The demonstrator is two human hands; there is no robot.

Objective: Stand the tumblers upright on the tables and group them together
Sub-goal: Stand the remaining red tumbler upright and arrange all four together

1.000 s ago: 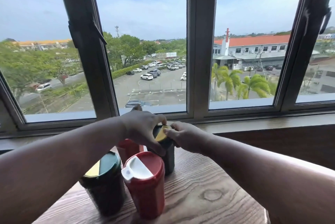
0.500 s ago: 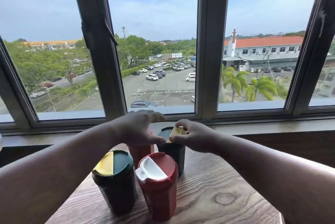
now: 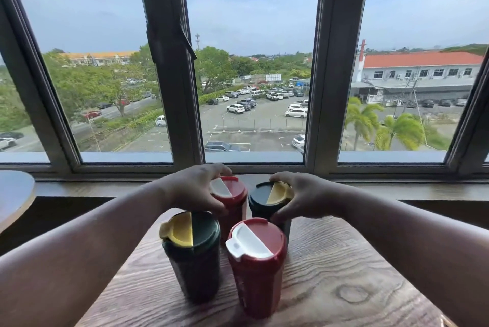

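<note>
Wooden table (image 3: pixel 344 273) holds four tumblers (image 3: pixel 258 268) upright, lids skyward.

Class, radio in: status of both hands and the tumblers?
Left hand on far red tumbler. Right hand on far green tumbler. All four upright, grouped. Nothing blocking.

Head view, forward-down, close over table (image 3: pixel 330 268)

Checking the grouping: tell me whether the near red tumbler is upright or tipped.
Upright: the near red tumbler stands on its base on the wooden table, lid facing up.
</note>
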